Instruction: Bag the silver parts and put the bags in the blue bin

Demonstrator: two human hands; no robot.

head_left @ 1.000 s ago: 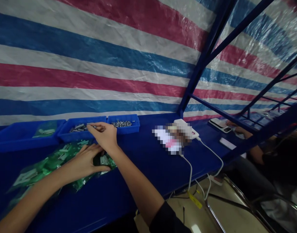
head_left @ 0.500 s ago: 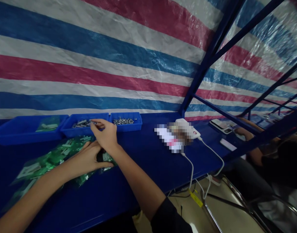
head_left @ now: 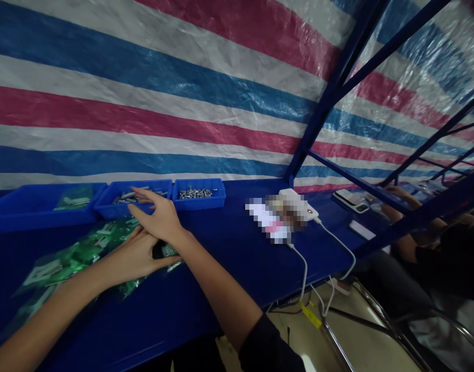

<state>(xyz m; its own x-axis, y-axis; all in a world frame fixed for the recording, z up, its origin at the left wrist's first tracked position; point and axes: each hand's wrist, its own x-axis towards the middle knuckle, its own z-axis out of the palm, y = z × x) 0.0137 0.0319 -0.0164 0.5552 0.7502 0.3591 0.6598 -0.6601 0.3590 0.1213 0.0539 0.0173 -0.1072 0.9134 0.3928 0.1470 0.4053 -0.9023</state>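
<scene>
My right hand [head_left: 159, 219] is at the front edge of the middle blue bin [head_left: 123, 206], which holds loose metal pieces [head_left: 128, 196]. Thumb and fingers are spread, and I see nothing between them. Below it, partly covered by my right hand and wrist, my left hand [head_left: 134, 258] lies palm down over clear-and-green plastic packets [head_left: 80, 253] with pale strips inside. Its thumb stretches away from the fingers, whose tips are partly hidden. In the gap between them shows a small clear packet [head_left: 169, 251]; whether the hand grips it is unclear.
To the right is a blue bin [head_left: 200, 203] of small screws; to the left, a larger blue bin [head_left: 39, 217] with one packet. A white device [head_left: 310, 212] with cables [head_left: 304, 268] lies on the blue table [head_left: 221, 248]. Beyond the blue frame sits another person [head_left: 434, 253].
My right hand's thumb and fingers have gone from pinched together over the middle bin to spread apart, shifting slightly left. My left hand has stayed nearly in place over the packets.
</scene>
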